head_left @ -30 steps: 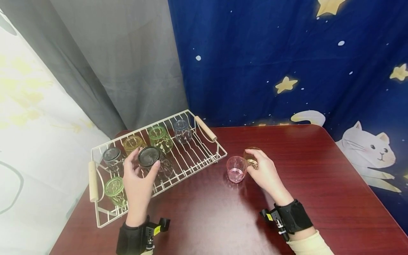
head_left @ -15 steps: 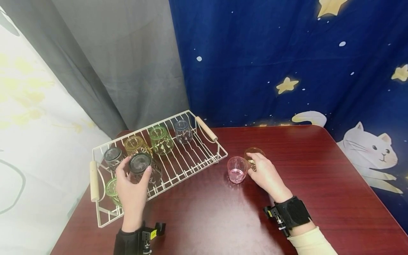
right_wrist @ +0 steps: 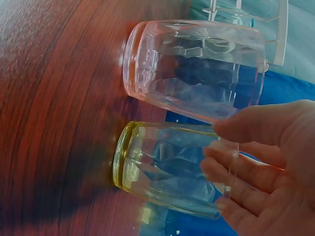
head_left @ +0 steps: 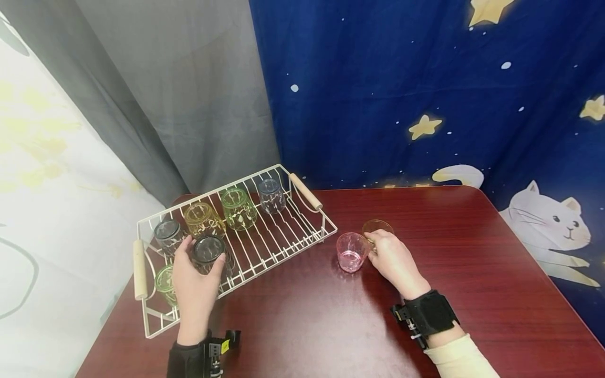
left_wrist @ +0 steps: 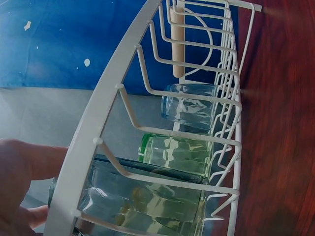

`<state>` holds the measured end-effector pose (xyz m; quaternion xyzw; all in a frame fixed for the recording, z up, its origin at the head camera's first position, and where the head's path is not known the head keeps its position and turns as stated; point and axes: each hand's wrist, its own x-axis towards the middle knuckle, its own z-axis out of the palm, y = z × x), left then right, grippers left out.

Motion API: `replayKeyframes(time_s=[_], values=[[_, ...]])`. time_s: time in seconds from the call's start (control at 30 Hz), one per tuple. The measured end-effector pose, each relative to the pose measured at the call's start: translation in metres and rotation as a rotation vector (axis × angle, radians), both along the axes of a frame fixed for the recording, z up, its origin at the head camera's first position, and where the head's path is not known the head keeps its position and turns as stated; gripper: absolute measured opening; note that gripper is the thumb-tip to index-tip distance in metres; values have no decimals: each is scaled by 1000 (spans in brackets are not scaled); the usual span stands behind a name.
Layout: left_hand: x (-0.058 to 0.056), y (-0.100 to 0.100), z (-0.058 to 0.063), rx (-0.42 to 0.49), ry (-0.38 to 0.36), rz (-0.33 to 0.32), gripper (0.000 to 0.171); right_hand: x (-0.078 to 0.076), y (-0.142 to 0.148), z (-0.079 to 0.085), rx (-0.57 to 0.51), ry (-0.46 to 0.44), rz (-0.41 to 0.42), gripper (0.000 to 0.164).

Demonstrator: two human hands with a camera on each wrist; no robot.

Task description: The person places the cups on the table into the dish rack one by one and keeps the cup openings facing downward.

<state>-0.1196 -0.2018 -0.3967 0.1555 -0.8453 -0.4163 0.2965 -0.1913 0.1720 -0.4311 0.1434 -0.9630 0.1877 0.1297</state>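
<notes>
My left hand grips a dark grey glass held bottom up in the front part of a white wire rack. In the left wrist view, that grey glass shows behind the rack's bars, the fingers at its base end. On the table, my right hand pinches the rim of an upright yellow glass, which it partly hides. The right wrist view shows thumb and fingers at the rim of this yellow glass. A pink glass stands upright just left of it.
Upside-down glasses fill part of the rack: another grey one, a yellow one, a green one, a blue one and a green one at front left. Wooden handles cap the rack's ends. Curtains hang behind the table.
My left hand has moved left and lowered the grey glass into the rack. My right hand has shifted slightly at the yellow glass's rim; the pink glass stays put.
</notes>
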Motion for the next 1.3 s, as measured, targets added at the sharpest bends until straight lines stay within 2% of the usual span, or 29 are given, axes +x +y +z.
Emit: replayKeyframes(time_s=[0.3,0.67,0.9,1.1,1.3], values=[[-1,0,-2,-32,-72,-16,77,-2,-3,-4,47,97,-13,33],[-3,-1,-2,-87,-126,-51,75,-3,-3,-6,85,126,-35,31],[-3,1,-1,-98,-145,-73,74,-6,-3,-10,110,170,-46,18],[-1,1,0,-138,-161,-94,73,-5,-3,-8,114,156,-55,20],[0,1,0,-164,-210,-111,72,-2,-2,-6,84,150,-83,21]])
